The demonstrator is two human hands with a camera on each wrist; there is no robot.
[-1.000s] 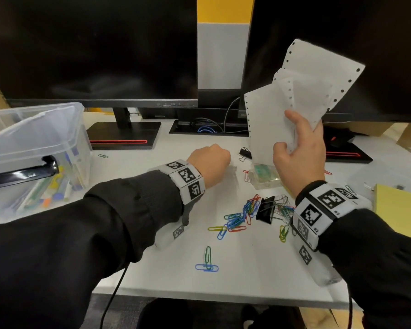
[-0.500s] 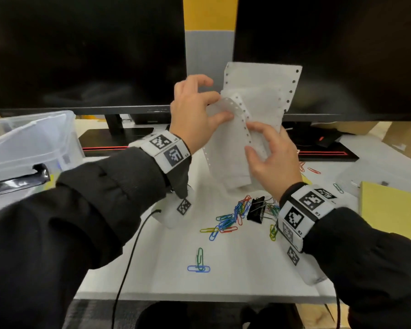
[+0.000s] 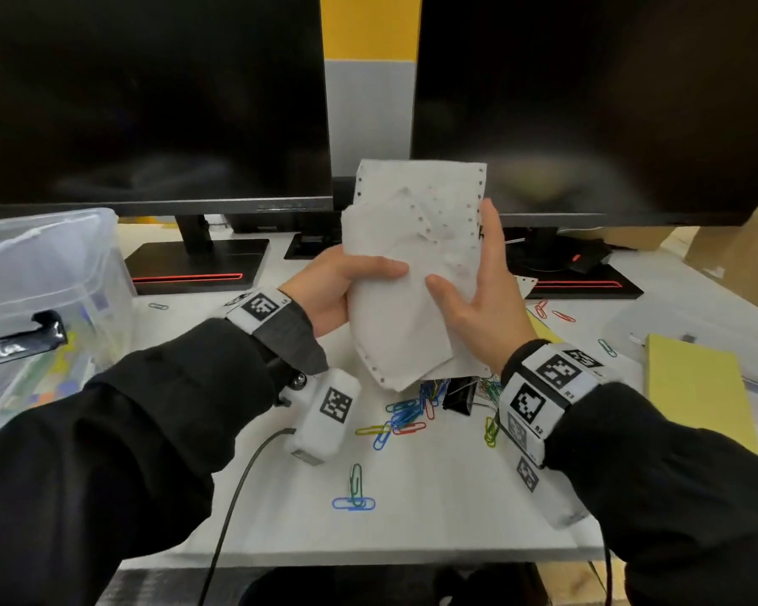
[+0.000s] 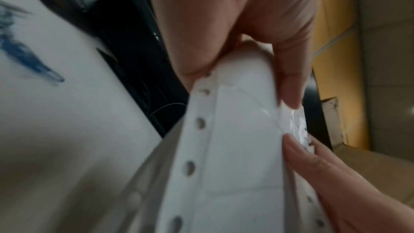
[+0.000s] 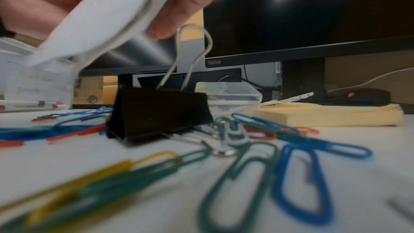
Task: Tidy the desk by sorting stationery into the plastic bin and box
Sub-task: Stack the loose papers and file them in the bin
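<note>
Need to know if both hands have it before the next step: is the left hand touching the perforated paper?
Touching. The head view shows the left hand with its thumb across the perforated paper; the left wrist view shows its fingers curled round the folded edge.

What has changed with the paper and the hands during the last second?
The left hand rose from the desk and now grips the perforated paper together with the right hand, which brought it down and folded it smaller. The paper clips and binder clip stayed in place.

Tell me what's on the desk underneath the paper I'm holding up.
Below the perforated paper lie a black binder clip and coloured paper clips. The paper hides the desk behind it in the head view.
</note>
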